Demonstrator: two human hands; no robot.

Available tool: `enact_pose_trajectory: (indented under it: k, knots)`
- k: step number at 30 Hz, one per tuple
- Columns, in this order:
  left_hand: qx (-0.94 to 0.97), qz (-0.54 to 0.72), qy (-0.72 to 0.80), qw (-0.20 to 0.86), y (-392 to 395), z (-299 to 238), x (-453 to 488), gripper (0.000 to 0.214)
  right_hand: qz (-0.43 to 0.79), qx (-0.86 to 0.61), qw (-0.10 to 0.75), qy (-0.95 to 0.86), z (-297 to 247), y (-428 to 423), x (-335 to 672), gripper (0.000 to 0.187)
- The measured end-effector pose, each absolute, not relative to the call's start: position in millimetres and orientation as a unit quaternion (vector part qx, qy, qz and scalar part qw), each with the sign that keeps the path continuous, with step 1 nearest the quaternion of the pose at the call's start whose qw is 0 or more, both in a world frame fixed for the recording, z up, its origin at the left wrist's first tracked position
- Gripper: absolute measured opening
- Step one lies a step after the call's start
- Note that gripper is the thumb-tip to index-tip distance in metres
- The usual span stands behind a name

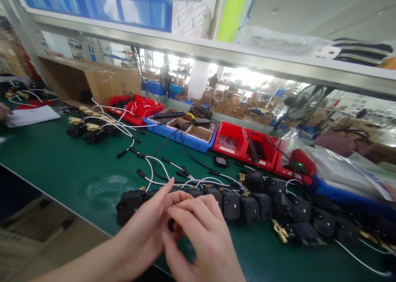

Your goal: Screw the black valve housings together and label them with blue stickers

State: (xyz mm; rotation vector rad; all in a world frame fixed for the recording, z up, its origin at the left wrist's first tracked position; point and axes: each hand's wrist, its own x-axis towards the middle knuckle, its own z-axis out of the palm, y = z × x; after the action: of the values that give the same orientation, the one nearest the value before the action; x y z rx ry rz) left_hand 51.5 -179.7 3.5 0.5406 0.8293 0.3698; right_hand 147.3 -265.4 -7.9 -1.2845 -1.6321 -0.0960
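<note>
My left hand (148, 228) and my right hand (201, 236) meet near the front edge of the green bench mat (68, 158), fingers curled together round a small dark part (170, 224) with a glint of brass; the part is mostly hidden. Just behind my hands runs a row of black box-shaped units (247, 207) with brass fittings and white leads (173, 174). The leftmost black unit (128, 205) lies next to my left hand.
Red bins (244, 143), a blue divided tray (185, 129) and another red bin (136, 106) line the back. More black units (89, 131) lie at the left, by a cardboard box (93, 81). Plastic bags (337, 166) sit at the right. A metal shelf (216, 53) hangs overhead.
</note>
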Motion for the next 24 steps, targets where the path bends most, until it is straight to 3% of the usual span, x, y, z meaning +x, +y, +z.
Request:
enact_pose_trajectory:
  k: [4,7,11,15,19,21,24]
  knots:
    - [0.186,0.177,0.416,0.872,-199,-9,58,0.058,-0.119,-0.543,0.383,-0.738,-19,-272,153,0.018]
    - [0.164,0.169,0.409,0.882,-205,-17,63,0.059,-0.188,-0.535,0.366,-0.738,-31,-278,158,0.025]
    - [0.155,0.16,0.415,0.882,-212,-23,68,0.064,-0.18,-0.541,0.433,-0.698,-46,-285,157,0.033]
    - [0.129,0.153,0.432,0.879,-220,-29,68,0.043,-0.136,-0.527,0.563,-0.621,-60,-284,148,0.038]
    - [0.173,0.154,0.371,0.899,-217,-35,65,0.022,-0.093,-0.495,0.658,-0.559,-68,-290,153,0.018]
    - [0.244,0.167,0.336,0.894,-210,-35,66,0.026,-0.062,-0.515,0.663,-0.54,-70,-298,168,0.018]
    - [0.352,0.192,0.333,0.854,-199,-31,70,0.031,-0.039,-0.595,0.582,-0.553,-75,-314,202,0.02]
